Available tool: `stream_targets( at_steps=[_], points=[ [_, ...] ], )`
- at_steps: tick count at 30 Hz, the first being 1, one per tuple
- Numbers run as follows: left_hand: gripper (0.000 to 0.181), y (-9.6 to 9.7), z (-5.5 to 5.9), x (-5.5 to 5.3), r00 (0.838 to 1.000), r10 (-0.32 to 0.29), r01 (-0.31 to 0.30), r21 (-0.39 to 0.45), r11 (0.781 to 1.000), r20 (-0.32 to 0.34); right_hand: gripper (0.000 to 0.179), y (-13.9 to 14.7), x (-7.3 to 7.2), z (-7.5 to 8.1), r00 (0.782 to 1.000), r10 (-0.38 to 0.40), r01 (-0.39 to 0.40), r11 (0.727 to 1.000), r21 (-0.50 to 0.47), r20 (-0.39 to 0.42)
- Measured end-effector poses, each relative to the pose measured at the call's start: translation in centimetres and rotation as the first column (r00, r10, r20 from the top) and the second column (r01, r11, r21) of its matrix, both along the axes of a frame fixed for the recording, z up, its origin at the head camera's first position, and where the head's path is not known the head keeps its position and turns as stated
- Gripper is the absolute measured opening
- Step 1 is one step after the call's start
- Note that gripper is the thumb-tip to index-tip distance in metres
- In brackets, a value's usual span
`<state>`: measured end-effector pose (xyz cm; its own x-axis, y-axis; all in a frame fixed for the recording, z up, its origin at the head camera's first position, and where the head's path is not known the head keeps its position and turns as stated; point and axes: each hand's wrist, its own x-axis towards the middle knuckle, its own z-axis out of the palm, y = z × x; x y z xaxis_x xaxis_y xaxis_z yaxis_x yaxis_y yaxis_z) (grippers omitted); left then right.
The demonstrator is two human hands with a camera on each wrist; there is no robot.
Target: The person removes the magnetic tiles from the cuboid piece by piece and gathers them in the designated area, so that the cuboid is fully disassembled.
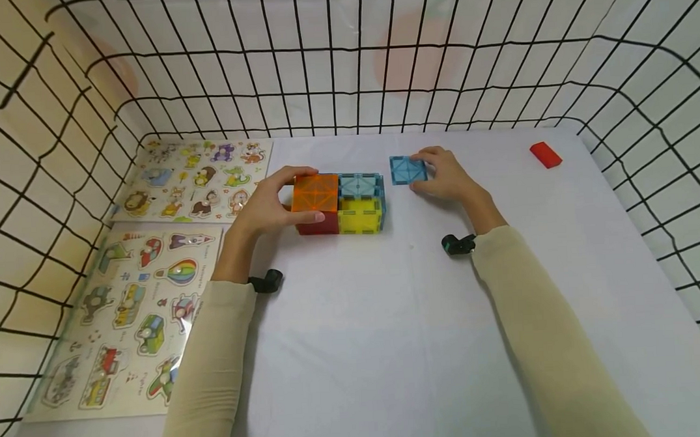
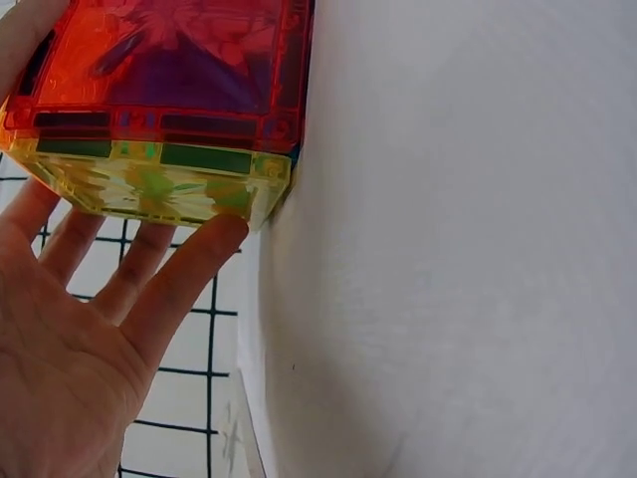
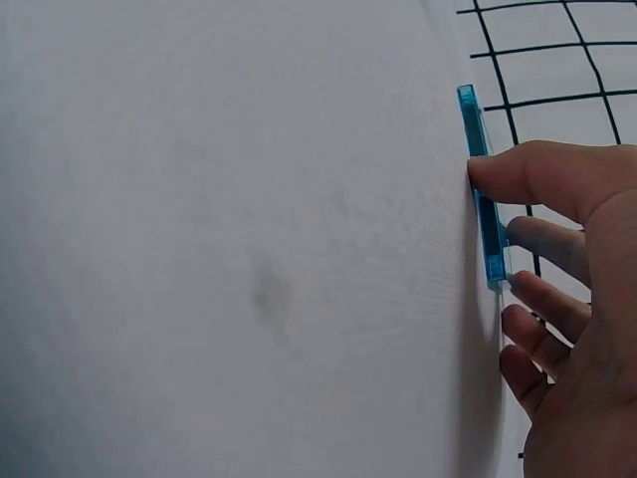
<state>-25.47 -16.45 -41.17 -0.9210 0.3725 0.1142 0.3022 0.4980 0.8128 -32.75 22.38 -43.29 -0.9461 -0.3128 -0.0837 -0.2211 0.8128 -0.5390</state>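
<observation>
Translucent magnetic tiles form a box, with an orange tile on top at its left end, a red front beneath that, and yellow and blue tiles on the right. My left hand grips its left end, thumb along the front and fingers at the back. Close up in the left wrist view, fingertips touch the box's yellow side, beside a red face. Just right of the box, my right hand pinches a blue square magnetic tile at its right edge. The right wrist view shows this tile edge-on, low over the table.
A small red block lies at the back right of the white table. Two picture puzzle boards, one with animals and one with vehicles, lie at left. Black wire mesh encloses the back and sides.
</observation>
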Motion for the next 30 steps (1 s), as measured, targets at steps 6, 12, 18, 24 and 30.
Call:
stream_targets(
  at_steps=[6, 12, 18, 24, 30],
  points=[
    [0.075, -0.6, 0.0, 0.0, 0.995, -0.054, 0.050, 0.038, 0.998, 0.084, 0.068, 0.3, 1.0, 0.3, 1.000, -0.009, 0.010, 0.997, -0.075, 0.009],
    [0.074, -0.8, -0.2, 0.0, 0.988, -0.072, 0.060, 0.089, 0.994, 0.134, 0.071, 0.9, 2.4, 0.5, 0.999, -0.036, 0.039, 0.992, -0.122, 0.021],
    [0.076, -0.6, -0.1, 0.0, 0.987, -0.043, 0.020, 0.147, 0.989, 0.153, 0.073, 0.8, 3.9, 1.1, 1.000, -0.024, 0.026, 0.982, -0.189, 0.013],
    [0.073, -0.2, 1.3, 0.8, 0.985, -0.043, 0.012, 0.187, 0.982, 0.167, 0.073, 0.0, 5.0, 1.6, 1.000, 0.010, -0.011, 0.954, -0.299, -0.004],
    [0.074, -0.1, 2.1, 1.5, 0.983, -0.045, 0.009, 0.200, 0.980, 0.177, 0.072, -1.3, 6.2, 2.3, 0.998, 0.055, -0.039, 0.920, -0.391, 0.030]
  ],
)
